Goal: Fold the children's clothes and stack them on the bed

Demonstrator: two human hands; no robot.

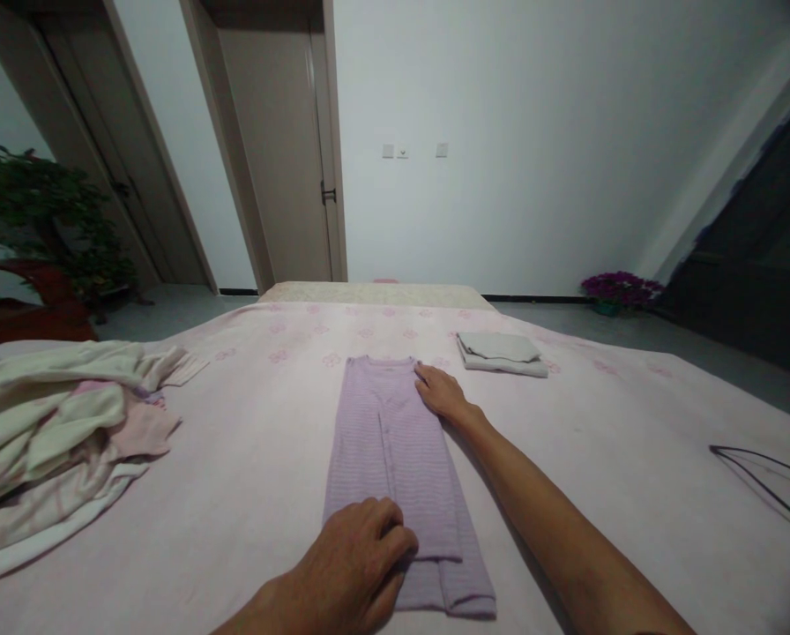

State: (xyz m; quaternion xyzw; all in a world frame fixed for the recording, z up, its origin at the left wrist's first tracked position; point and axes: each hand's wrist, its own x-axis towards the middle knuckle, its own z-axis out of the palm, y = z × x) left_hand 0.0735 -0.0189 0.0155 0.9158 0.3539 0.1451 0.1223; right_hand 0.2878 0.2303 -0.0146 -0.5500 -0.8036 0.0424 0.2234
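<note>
A lilac striped long-sleeved top point(401, 441) lies flat on the bed, its neckline away from me and its sleeves folded in along the body. My left hand point(361, 556) is closed at the lower left part of the top, with the fingers curled in; it covers that corner of the cloth. At the far right shoulder, my right hand point(439, 390) pinches the edge of the fabric, the forearm reaching in from the lower right. One cuff shows below the hem at the near end.
A pale pink flowered sheet point(249, 494) covers the bed. To the left lies a heap of rumpled clothes point(57, 432). A folded light grey garment point(501, 353) rests beyond my right hand. A thin black wire loop point(758, 467) is at the right edge.
</note>
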